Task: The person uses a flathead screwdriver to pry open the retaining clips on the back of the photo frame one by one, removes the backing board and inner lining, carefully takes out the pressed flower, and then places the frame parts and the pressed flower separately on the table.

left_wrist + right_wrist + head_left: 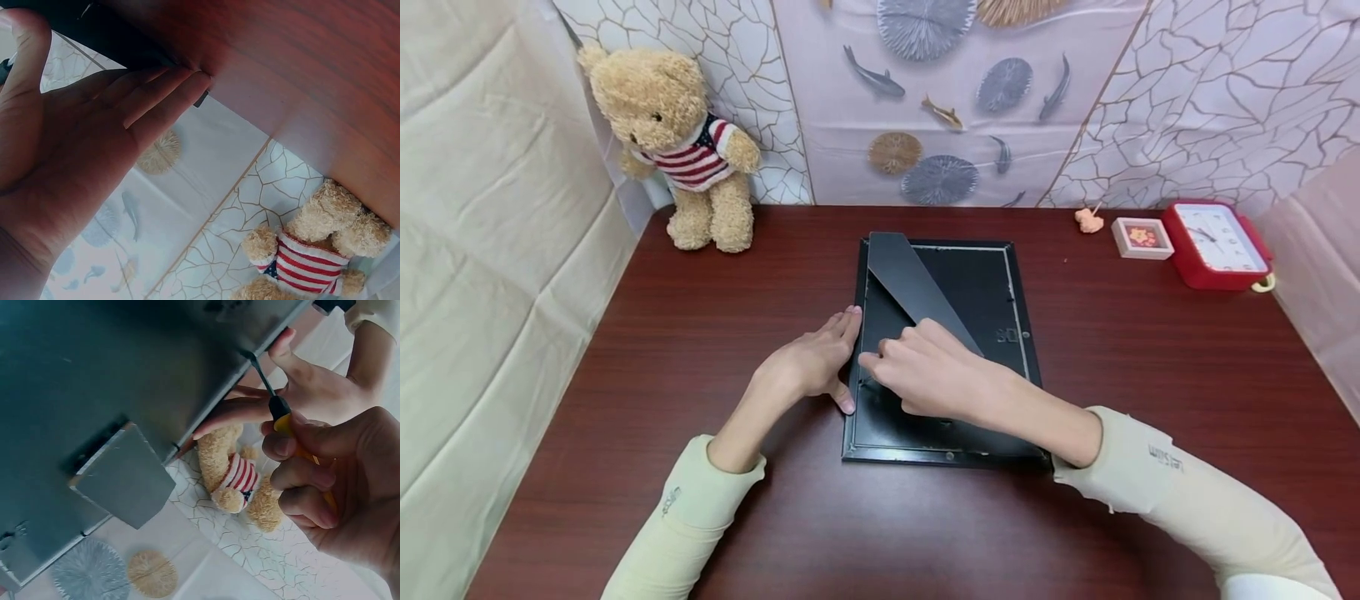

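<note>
Head view: shows a black picture frame (977, 283) at the centre, back upward, on a dark red-brown table (910, 533). Has a dark grey stand (913, 287) slanting from its upper left corner toward its middle. At centre left, shows the left hand (808, 362) with straight fingers nearly together and thumb spread apart, touching the picture frame's left edge. Over the lower middle of the picture frame, shows the right hand (936, 371) with curled fingers, its grip hidden from this angle. Also shows a teddy bear (688, 158) in a striped top at upper left, and at upper right a small orange-pink figurine (1089, 221), a pale pink box (1142, 239) and a red clock (1220, 242).

Left wrist view: shows the left palm at left, with long fingers reaching to the centre, tips against the dark edge of the picture frame at upper left. Shows the teddy bear at lower right.

Right wrist view: shows the right hand at right, clamped on a yellow-handled screwdriver (282, 424), thumb and fingers wrapped round the handle. Points the shaft up and left to the picture frame's edge, upper centre right; cannot tell about contact at the tip. Shows the stand at lower left.
</note>
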`<action>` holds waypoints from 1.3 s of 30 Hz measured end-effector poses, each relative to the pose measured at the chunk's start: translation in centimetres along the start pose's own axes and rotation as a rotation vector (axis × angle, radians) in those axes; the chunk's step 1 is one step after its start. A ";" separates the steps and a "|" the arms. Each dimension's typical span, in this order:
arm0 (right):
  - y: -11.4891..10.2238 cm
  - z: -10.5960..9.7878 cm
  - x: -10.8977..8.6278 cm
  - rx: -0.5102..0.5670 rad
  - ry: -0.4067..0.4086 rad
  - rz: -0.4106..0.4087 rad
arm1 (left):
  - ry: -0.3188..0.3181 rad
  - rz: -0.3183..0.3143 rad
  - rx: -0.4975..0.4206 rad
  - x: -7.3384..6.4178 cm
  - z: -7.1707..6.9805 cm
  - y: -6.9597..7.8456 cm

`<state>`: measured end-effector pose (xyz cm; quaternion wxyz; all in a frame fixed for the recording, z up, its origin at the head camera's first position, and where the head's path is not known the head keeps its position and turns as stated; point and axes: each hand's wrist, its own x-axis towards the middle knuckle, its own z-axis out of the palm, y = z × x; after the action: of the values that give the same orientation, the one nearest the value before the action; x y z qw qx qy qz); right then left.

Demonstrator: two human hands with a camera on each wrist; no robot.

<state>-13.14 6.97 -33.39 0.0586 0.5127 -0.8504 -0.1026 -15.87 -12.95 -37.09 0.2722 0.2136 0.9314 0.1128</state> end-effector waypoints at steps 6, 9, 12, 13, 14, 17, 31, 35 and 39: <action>-0.1 -0.7 1.2 -0.049 0.003 -0.042 | -0.009 0.009 -0.017 0.0 0.1 -0.1; -0.2 -1.1 1.6 -0.054 -0.027 -0.046 | -0.022 0.016 -0.027 0.1 0.2 0.0; -0.4 -1.3 1.8 -0.051 -0.045 -0.046 | -0.035 0.023 -0.027 0.2 0.3 0.0; -0.5 -1.3 1.8 -0.053 -0.045 -0.046 | -0.041 0.026 -0.023 0.3 0.3 0.0; -0.5 -1.3 1.8 -0.058 -0.044 -0.046 | -0.044 0.028 -0.022 0.3 0.3 0.1; -0.8 -1.4 2.1 -0.075 -0.038 -0.053 | -0.051 0.029 -0.033 0.2 0.3 0.2; -2.0 -2.3 4.7 -0.141 -0.111 -0.053 | 0.011 0.070 -0.199 -0.6 0.0 -1.0; -2.2 -2.4 4.5 -0.126 -0.136 -0.043 | 0.012 0.091 -0.208 -0.2 0.4 -1.5; -2.2 -2.9 4.0 -0.101 -0.168 -0.001 | -0.017 0.098 -0.162 0.0 0.2 -1.6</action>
<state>-12.49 2.13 -31.15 0.0126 0.4989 -0.8459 -0.1879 -16.33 -14.35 -37.74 0.2906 0.2371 0.9054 0.1989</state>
